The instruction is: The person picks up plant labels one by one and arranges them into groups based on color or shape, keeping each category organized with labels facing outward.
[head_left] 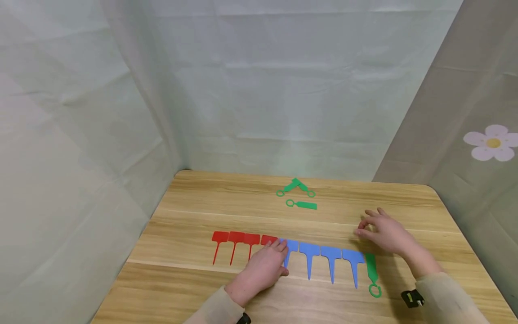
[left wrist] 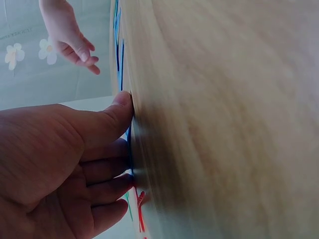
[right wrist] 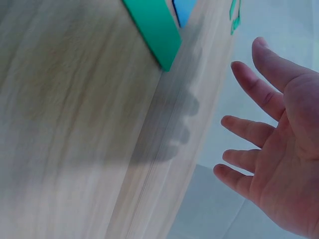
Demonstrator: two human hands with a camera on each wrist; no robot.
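Several red T-shaped plant labels (head_left: 220, 236) and several blue T-shaped plant labels (head_left: 310, 250) lie side by side in one row, stems toward me. A green tag with a ring end (head_left: 371, 267) closes the row on the right. My left hand (head_left: 263, 267) rests fingertips down where red meets blue, covering part of the rightmost red label and the leftmost blue one. In the left wrist view its thumb (left wrist: 114, 117) reaches the tabletop beside the labels. My right hand (head_left: 386, 234) hovers above the table, behind and right of the green tag, fingers spread and holding nothing.
Three more green ring-ended tags lie near the back of the wooden table (head_left: 194, 198): two overlap in a V, and a single tag (head_left: 306, 205) lies in front of them. Pale cloth (head_left: 283, 90) hangs behind and at both sides.
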